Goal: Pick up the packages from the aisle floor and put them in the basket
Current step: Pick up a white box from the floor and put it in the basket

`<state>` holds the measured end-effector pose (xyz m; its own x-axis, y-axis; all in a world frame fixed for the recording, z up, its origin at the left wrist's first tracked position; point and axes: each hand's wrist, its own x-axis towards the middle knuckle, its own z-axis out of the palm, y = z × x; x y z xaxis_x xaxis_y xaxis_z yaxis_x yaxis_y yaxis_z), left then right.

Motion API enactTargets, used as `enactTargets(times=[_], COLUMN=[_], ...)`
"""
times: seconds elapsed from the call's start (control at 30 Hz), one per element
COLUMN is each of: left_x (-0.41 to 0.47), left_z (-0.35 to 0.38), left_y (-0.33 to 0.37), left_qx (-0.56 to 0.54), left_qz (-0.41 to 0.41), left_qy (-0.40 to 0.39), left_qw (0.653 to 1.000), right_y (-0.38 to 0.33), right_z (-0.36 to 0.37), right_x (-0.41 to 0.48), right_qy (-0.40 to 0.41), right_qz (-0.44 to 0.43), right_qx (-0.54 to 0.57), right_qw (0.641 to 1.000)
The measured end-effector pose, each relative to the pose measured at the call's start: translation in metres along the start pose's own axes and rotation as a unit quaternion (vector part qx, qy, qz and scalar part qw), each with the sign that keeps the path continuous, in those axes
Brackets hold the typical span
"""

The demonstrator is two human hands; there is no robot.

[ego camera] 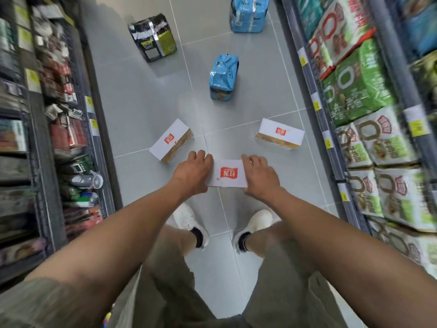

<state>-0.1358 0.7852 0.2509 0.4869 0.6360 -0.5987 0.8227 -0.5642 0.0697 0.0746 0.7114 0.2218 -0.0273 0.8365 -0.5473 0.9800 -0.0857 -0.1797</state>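
A white box with a red logo lies on the grey floor tiles just ahead of my feet. My left hand clasps its left end and my right hand clasps its right end. Two more white boxes lie beyond it, one to the left and one to the right. Farther up the aisle stand a blue package, a black and green package and a larger blue pack. No basket is in view.
Shelves line both sides of the aisle: small boxes and bottles on the left, large green and white snack bags on the right. My white shoes stand on the tiles behind the held box.
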Motion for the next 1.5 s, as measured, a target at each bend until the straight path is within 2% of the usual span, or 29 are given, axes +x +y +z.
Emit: enactTargets(times=[0.23,0.5,0.73,0.9,1.07,1.23,1.43,1.5], left_x=[-0.061,-0.071,-0.056,-0.029,-0.006,0.004,-0.014,-0.036], left_z=[-0.076,-0.128,-0.17,-0.189,-0.219,-0.241,-0.233,-0.219], left_y=[0.028,0.088,0.163,0.2,0.252,0.302,0.372,0.395], left_qx=[0.003,0.052,0.079,0.114,0.193,0.255,0.324,0.351], left_qz=[0.016,0.048,0.087,0.144,0.272,0.391,0.514,0.556], left_qy=[0.015,0.007,0.002,-0.016,0.001,0.013,-0.017,-0.027], left_qw=[1.0,0.997,0.993,0.983,0.943,0.884,0.794,0.753], right_y=[0.0,0.047,0.107,0.135,0.165,0.165,0.128,0.107], right_z=[-0.075,-0.1,-0.11,-0.111,-0.114,-0.105,-0.069,-0.051], right_x=[-0.069,-0.114,-0.155,-0.187,-0.24,-0.289,-0.355,-0.382], right_qy=[0.009,0.03,0.059,0.067,0.101,0.13,0.155,0.166], right_qz=[-0.004,0.028,0.092,0.157,0.261,0.359,0.489,0.531], right_qx=[0.0,0.04,0.1,0.142,0.2,0.261,0.322,0.348], right_qw=[1.0,0.998,0.989,0.975,0.939,0.887,0.796,0.755])
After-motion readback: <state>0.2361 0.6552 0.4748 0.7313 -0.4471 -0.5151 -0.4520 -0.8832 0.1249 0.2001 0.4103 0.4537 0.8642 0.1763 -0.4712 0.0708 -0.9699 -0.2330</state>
